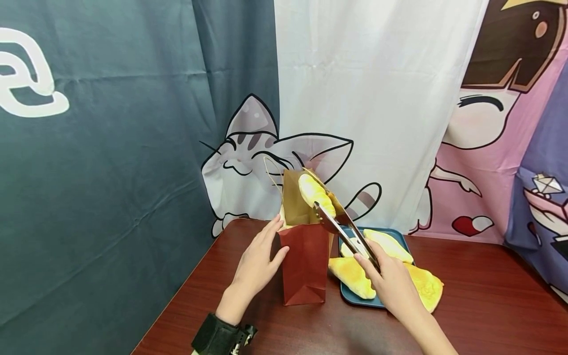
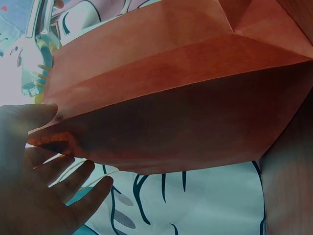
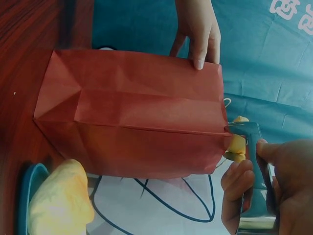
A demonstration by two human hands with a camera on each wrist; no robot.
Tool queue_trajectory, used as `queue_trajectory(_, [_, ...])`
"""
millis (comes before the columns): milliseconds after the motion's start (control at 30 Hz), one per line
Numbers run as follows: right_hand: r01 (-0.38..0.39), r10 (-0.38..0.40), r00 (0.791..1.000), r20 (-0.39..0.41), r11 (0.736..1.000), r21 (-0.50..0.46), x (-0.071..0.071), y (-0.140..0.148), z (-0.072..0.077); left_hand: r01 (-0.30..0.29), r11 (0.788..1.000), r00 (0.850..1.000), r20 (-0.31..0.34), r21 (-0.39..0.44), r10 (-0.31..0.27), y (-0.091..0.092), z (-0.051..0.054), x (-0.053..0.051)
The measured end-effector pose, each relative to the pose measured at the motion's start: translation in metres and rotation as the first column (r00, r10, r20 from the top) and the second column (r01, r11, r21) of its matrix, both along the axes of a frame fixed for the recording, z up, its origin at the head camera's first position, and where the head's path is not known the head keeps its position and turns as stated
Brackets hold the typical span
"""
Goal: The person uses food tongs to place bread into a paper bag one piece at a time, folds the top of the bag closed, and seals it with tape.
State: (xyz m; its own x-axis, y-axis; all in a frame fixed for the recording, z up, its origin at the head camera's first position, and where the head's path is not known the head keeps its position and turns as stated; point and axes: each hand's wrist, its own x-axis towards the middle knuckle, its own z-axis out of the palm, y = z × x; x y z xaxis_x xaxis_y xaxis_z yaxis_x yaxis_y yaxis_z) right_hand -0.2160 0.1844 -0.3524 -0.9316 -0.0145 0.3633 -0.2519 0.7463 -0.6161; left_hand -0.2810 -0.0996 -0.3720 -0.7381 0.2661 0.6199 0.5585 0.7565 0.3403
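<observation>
A red paper bag (image 1: 305, 264) stands upright on the table, its brown inside showing at the open top. My left hand (image 1: 255, 266) touches the bag's upper left edge, fingers fairly straight and thumb near the front face. My right hand (image 1: 395, 283) grips metal tongs (image 1: 340, 230). Pinched in the tongs' ends is a small ridged yellow bread roll (image 1: 316, 194), held over the bag's mouth. In the right wrist view the bag partly hides this roll (image 3: 237, 144). A thin cord handle (image 1: 273, 180) rises from the bag's left side.
Right of the bag lies a blue tray (image 1: 361, 301) with several breads, among them a pointed bread (image 1: 352, 276), a long one (image 1: 388, 246) and a flat browned one (image 1: 425, 287). A printed curtain (image 1: 381, 98) hangs behind the brown table (image 1: 479, 296).
</observation>
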Motion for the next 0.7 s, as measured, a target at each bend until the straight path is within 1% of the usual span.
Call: queue_trajectory(700, [-0.005,0.005,1.000,-0.009,1.000,-0.007,0.0011,0.0013,-0.0004,0.000,1.000,1.000,0.012,0.001,0.000,0.0004,0.0006,0.0011])
